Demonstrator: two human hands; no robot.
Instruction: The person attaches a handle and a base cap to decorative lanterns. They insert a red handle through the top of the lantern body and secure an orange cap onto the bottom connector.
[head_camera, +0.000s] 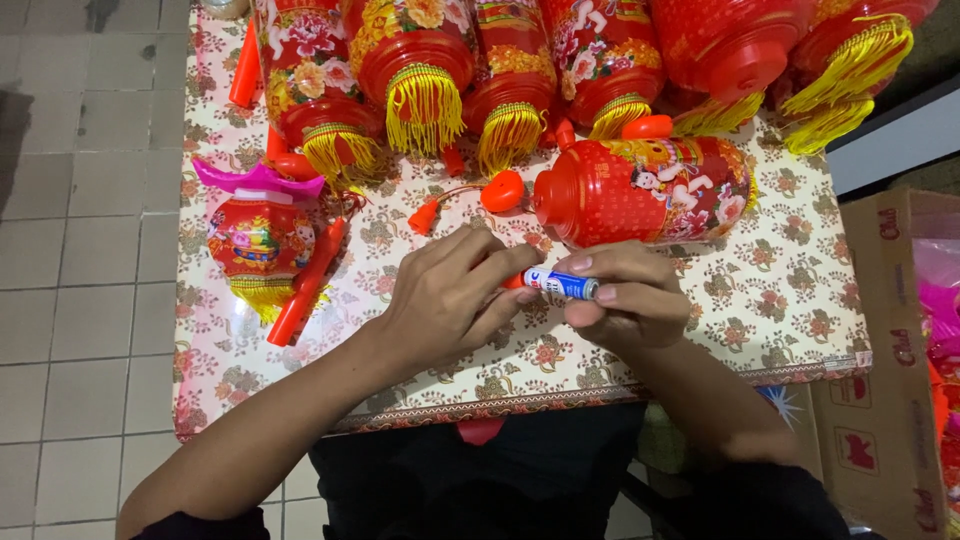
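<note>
Over the patterned desk (780, 300), both hands' fingers pinch a small blue-and-white battery (560, 284), left hand (450, 295) meeting right hand (625, 300) beside a red lantern (640, 190)

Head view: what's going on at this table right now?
A person sits at a floral-patterned table and holds a small blue-and-white cylindrical battery between both hands. The right hand pinches it in the fingertips; the left hand touches its other end. Just beyond lies a red plastic lantern on its side. More red lanterns with yellow tassels line the far edge, and a smaller lantern with a pink top lies at the left.
</note>
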